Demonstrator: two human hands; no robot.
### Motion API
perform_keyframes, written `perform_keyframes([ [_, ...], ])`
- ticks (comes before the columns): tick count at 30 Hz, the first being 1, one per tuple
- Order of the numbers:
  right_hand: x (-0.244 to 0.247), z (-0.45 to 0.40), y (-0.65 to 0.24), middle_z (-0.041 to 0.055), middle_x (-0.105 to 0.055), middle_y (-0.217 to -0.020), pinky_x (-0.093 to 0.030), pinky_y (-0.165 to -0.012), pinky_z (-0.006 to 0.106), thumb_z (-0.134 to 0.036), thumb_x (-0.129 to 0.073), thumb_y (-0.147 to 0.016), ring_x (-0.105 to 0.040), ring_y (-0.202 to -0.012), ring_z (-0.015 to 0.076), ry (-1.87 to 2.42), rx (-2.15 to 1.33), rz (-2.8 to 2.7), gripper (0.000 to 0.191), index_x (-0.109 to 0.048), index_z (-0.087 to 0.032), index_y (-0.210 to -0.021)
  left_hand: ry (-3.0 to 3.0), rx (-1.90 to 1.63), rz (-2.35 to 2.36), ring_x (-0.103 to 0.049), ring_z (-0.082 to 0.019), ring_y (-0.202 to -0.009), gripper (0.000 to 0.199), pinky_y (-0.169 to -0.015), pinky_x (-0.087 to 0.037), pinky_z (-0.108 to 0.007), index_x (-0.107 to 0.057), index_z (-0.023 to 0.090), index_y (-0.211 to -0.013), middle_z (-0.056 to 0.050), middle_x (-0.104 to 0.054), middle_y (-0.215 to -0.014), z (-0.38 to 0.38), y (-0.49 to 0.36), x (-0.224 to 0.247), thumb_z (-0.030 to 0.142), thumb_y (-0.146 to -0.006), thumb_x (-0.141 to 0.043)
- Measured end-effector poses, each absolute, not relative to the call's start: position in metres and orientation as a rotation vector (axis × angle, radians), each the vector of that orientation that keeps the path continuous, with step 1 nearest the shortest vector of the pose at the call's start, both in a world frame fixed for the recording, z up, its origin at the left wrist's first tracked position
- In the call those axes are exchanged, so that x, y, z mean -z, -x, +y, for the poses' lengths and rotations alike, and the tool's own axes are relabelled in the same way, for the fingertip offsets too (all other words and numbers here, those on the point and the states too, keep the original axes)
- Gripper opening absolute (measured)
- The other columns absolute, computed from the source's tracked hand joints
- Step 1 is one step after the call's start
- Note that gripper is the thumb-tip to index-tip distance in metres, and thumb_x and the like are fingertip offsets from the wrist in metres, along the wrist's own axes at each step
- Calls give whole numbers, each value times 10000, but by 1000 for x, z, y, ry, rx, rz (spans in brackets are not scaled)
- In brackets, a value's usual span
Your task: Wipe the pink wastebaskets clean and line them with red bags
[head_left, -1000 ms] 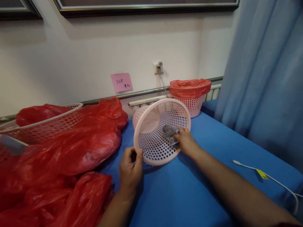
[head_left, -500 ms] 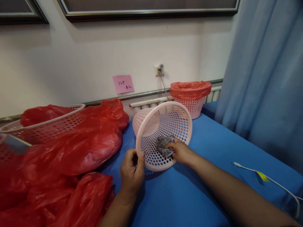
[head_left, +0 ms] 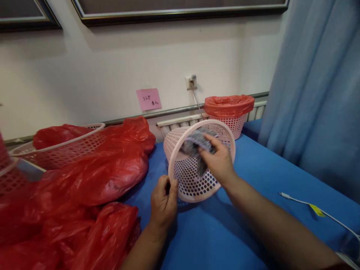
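A pale pink plastic basket (head_left: 194, 193) with round holes lies tilted on its side, its mouth facing me. My left hand (head_left: 165, 198) pinches the basket's rim at the lower left, thumb on the outside front. Inside the mouth, my right hand (head_left: 218, 157) grips a crumpled grey cloth (head_left: 194, 144), held up against the upper inner wall. Motion blurs the cloth, and part of it hangs below my fingers.
Red plastic bags (head_left: 107, 176) pile up at the left, by a wide pink basket (head_left: 70, 148). Behind stands another basket (head_left: 232, 122) lined with a red bag. A white cable (head_left: 303, 202) lies on the blue tabletop (head_left: 261, 180), with a blue curtain (head_left: 315, 93) at right.
My right hand has carried the cloth from the lower inner wall of the basket up to its upper part. My left hand stays on the rim. The view has shifted slightly.
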State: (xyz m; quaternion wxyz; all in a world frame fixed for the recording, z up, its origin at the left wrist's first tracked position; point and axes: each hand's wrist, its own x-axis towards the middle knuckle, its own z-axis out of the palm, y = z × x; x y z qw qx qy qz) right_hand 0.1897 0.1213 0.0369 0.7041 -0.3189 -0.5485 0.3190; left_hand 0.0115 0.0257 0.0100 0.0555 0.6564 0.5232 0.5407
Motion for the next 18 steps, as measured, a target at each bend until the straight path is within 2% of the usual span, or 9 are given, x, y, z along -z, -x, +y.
perform_keyframes([
  [2, -27, 98, -171, 35, -766, -1178, -555, -1050, 392, -209, -695, -820, -716, -1097, 216, 668, -804, -1445, 407, -775, -266, -1216, -1984, -1649, 1577, -549, -126, -590, 239, -558, -453, -220, -616, 224, -834, 56, -577, -686, 27, -8, -8, 373, -1012, -560],
  [5, 0, 77, -170, 40, -723, -1098, -577, -946, 332, -77, -654, -782, -700, -1021, 200, 751, -814, -1894, 350, -803, -248, -1049, -1962, -1672, 1585, -578, -135, -625, 223, -588, -477, -227, -635, 220, -858, 45, -609, -714, 30, -3, -4, 382, -1000, -575],
  [9, 21, 88, -203, 80, -711, -1050, -558, -883, 337, -21, -638, -783, -675, -951, 225, 1080, -501, -2395, 275, -796, -205, -912, -1932, -1689, 1617, -556, -134, -598, 226, -577, -463, -234, -627, 220, -815, 47, -593, -680, 31, -1, -3, 369, -982, -601],
  [11, 21, 106, -224, 125, -707, -1090, -543, -910, 387, -32, -612, -838, -663, -992, 263, 1342, -288, -2385, 272, -805, -192, -944, -1922, -1688, 1628, -567, -139, -594, 222, -574, -465, -240, -633, 218, -817, 42, -609, -680, 31, 0, -4, 374, -973, -608],
  [13, 17, 123, -241, 169, -681, -1177, -524, -959, 439, -27, -545, -894, -642, -1073, 295, 1528, -175, -2229, 343, -802, -185, -1058, -1905, -1694, 1645, -570, -141, -587, 224, -566, -461, -244, -632, 218, -814, 41, -611, -674, 32, 0, -5, 383, -965, -617],
  [15, 15, 134, -250, 192, -654, -1241, -504, -1010, 483, -21, -498, -920, -622, -1139, 312, 1569, -196, -2071, 410, -778, -183, -1172, -1888, -1695, 1657, -572, -143, -580, 228, -559, -462, -246, -632, 218, -818, 41, -613, -670, 32, 0, -6, 395, -961, -620],
  [18, 22, 133, -241, 173, -684, -1209, -531, -1006, 477, -37, -601, -860, -663, -1094, 300, 1469, -401, -2033, 385, -790, -185, -1162, -1872, -1691, 1669, -584, -145, -593, 228, -573, -473, -249, -644, 217, -839, 38, -629, -686, 32, -3, -5, 407, -964, -617],
])
